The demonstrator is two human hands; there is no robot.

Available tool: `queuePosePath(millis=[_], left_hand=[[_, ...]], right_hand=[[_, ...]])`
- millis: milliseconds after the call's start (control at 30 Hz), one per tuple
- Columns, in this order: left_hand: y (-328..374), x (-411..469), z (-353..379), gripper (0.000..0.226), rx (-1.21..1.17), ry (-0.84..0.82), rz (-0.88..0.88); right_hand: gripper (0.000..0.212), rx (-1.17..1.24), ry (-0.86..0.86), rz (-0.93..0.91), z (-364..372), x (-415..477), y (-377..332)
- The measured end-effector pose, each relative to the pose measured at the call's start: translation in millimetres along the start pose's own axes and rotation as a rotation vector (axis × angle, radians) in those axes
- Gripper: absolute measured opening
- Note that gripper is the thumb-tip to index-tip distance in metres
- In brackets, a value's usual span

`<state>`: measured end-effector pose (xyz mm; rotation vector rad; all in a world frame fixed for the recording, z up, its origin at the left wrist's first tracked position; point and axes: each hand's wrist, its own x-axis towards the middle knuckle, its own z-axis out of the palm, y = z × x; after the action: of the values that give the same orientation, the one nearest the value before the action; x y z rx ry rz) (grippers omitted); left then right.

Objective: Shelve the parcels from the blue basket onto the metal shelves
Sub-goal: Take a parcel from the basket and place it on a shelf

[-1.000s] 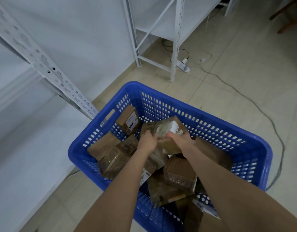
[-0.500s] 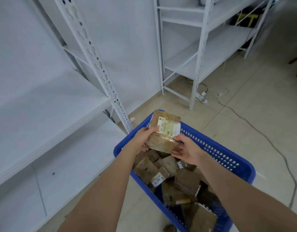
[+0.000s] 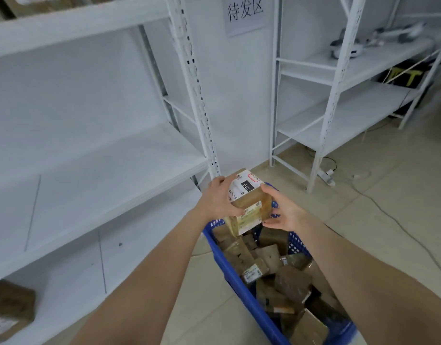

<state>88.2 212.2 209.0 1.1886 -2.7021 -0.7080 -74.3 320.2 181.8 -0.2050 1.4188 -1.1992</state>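
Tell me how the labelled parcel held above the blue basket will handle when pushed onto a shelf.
The parcel is probably stiff: its edges look square between the left hand and right hand. It seems light, held out on extended arms. Its glossy tape may be slippery, and its flat faces should slide on a shelf, not roll.

Parcel [image 3: 249, 202] above the basket [image 3: 235, 277], on the floor [image 3: 363, 220] right of the near shelves [image 3: 102, 170]; seemingly a second parcel [image 3: 10, 307] on the lowest shelf, near left.
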Motion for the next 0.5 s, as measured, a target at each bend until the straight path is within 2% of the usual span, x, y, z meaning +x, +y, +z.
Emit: queuePosePath(millis=[133, 200, 233, 300, 367, 433, 500], left_hand=[[-11.4, -11.5, -19.9, 0.106, -0.016, 0.004, -0.010], [-17.4, -16.5, -29.1, 0.109, -0.177, 0.083, -0.102], [-17.2, -20.3, -34.4, 0.108, -0.311, 0.150, -0.179], [-18.2, -28.1, -45.0, 0.095, -0.621, 0.248, -0.351], [-22.8, -37.1, -54.5, 0.075, -0.831, 0.224, -0.442], [-37.0, -46.0, -66.2, 0.060, -0.920, 0.254, -0.473], [-58.1, -53.7, -80.4, 0.052, -0.975, 0.304, -0.461]], right_hand=[[0.040, 0.142, -0.026, -0.038, 25.4, -11.3, -0.6], [0.022, 0.236, -0.017, -0.043, 41.2, -15.8, 0.5], [0.020, 0.283, -0.019, -0.040, 49.3, -17.2, 1.5], [0.025, 0.343, -0.061, -0.046, 68.3, -18.5, 4.0], [0.032, 0.364, -0.125, -0.055, 89.2, -18.1, 7.0], [0.043, 0.253, -0.178, -0.051, 107.5, -16.7, 10.2], [0.064, 0.049, -0.231, -0.058, 123.1, -17.1, 12.3]])
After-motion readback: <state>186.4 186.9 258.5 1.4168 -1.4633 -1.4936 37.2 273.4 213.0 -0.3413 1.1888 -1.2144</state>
